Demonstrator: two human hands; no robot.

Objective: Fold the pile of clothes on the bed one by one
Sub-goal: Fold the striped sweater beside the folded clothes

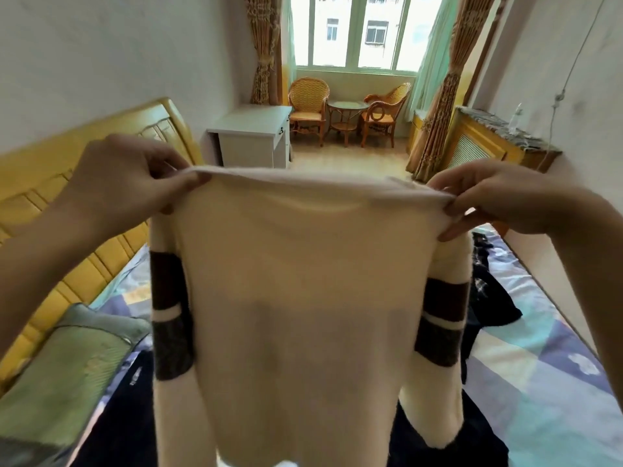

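Observation:
A cream sweater (303, 298) with dark brown and grey bands on its sleeves hangs spread out in front of me, above the bed. My left hand (135, 176) pinches its top left corner at the shoulder. My right hand (499, 200) pinches the top right corner. Both sleeves dangle down at the sides. Dark navy clothes (488, 298) lie on the bed (539, 348) behind and below the sweater, partly hidden by it.
A green pillow (67, 375) lies at the left by the yellow headboard (50, 197). Beyond the bed stand a white desk (253, 136), two wicker chairs (308, 106) with a small round table, and a radiator cabinet (488, 143) at the right wall.

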